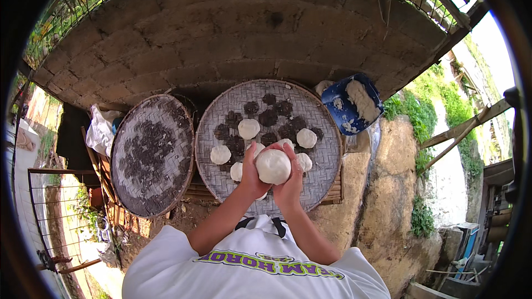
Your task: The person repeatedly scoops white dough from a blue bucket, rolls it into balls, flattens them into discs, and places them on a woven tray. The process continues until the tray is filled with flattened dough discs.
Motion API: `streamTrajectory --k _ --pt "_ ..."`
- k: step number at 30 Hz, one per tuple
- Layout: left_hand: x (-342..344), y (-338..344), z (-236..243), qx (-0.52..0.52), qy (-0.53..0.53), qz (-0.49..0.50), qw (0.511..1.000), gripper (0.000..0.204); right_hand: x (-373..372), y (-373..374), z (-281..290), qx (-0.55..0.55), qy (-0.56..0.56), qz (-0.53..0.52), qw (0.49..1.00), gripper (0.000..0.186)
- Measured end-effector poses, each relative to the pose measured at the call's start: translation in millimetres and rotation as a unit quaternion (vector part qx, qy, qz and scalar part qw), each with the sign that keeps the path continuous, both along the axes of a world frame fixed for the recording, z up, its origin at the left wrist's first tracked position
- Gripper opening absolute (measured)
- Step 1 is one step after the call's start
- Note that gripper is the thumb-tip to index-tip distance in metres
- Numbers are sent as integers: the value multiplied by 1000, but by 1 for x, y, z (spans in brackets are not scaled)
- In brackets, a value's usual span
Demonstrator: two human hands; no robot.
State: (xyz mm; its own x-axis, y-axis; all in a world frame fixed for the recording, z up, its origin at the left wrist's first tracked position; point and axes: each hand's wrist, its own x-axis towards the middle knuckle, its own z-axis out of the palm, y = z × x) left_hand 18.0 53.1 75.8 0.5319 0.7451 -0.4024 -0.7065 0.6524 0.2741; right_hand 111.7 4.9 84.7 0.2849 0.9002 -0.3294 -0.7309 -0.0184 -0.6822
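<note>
Between my two palms I hold a large round ball of white dough, smooth on top. My left hand cups its left side and my right hand its right, over a round woven bamboo tray. Several similar dough balls sit spaced out on that tray, among them one near the middle, one at the right and one at the left. Others are partly hidden behind my hands. Dark round stains mark the weave.
A second round woven tray leans at the left, darkly stained. At the back right a blue basin holds a mass of white dough. Behind runs a block wall. A white plastic bag hangs at the far left.
</note>
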Motion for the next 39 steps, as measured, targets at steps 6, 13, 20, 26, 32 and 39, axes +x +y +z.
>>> streamTrajectory --k 6,13,20,26,32,39 --pt "7 43 -14 -57 55 -104 991 72 14 24 -29 26 -108 4 994 61" --pt "4 34 -66 -48 184 -115 975 57 21 26 -85 3 -240 68 968 56" --pt "33 64 -146 -76 46 -107 990 57 31 64 -156 -61 -567 59 819 62" --pt "64 130 -211 2 209 74 975 40 67 140 -201 -175 -166 94 966 59" --pt "96 176 -258 -38 374 151 914 53 94 215 -213 -215 -168 166 948 57" --pt "103 185 -234 -58 386 143 910 61 135 245 -231 -105 -342 171 918 70"
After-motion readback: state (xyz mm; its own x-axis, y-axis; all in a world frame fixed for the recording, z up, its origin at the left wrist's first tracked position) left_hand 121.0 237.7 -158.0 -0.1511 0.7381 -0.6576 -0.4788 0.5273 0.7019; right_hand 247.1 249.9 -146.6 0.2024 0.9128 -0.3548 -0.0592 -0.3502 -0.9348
